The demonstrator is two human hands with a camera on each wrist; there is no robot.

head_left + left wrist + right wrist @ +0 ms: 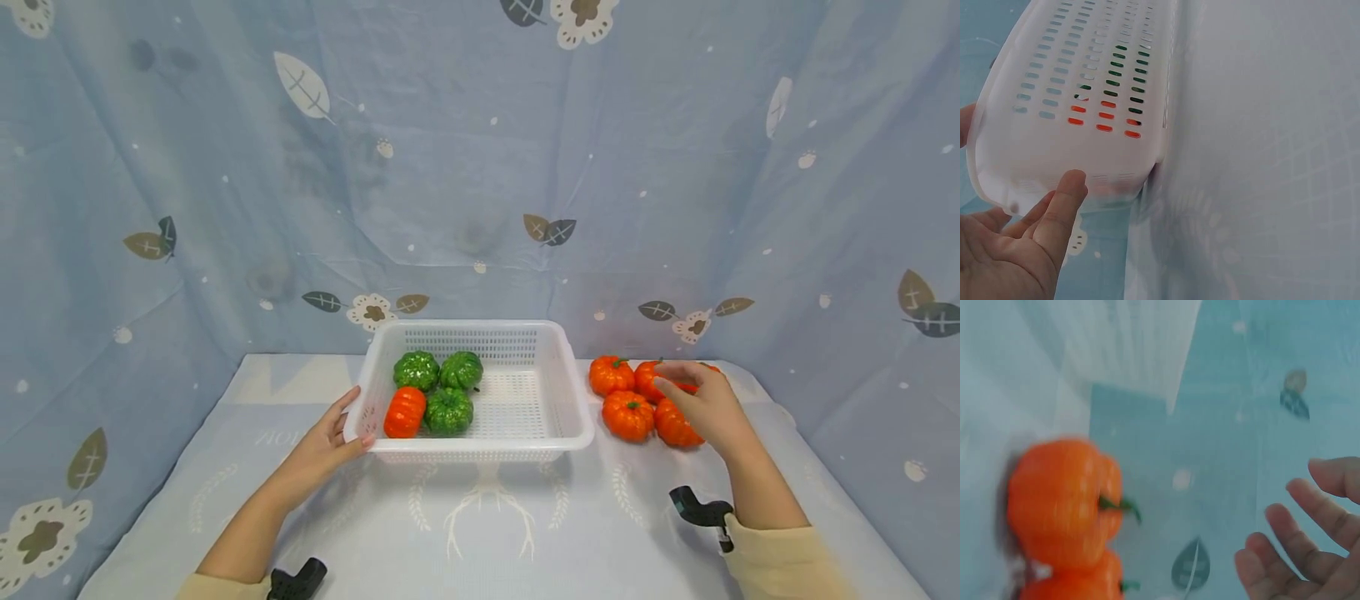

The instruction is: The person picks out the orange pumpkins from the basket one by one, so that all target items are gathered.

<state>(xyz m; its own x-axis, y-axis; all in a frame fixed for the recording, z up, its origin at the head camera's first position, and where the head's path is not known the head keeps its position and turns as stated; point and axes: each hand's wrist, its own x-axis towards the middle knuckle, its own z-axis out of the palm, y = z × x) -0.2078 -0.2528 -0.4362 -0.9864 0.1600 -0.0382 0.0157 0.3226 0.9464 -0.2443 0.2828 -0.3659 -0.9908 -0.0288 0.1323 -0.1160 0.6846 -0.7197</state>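
Note:
My left hand (324, 450) grips the left end of a white plastic basket (480, 445), thumb at the near rim and fingers along the side. In the left wrist view, the left hand (1022, 250) is at the basket's slotted wall (1054, 144). Inside the basket sit three green toy pumpkins (450, 411) and an orange one (405, 412), all toward the left. Over a group of orange toy pumpkins (627, 416) to the right hovers my right hand (708, 408), fingers apart and loosely bent with nothing between them. The right wrist view shows an orange pumpkin (1060, 500) beside that hand (1310, 544).
A pale printed cloth (487, 533) covers the table. Blue curtains (450, 167) with leaf and flower prints rise behind it and on both sides. Dark camera mounts (701, 507) are strapped at the wrists.

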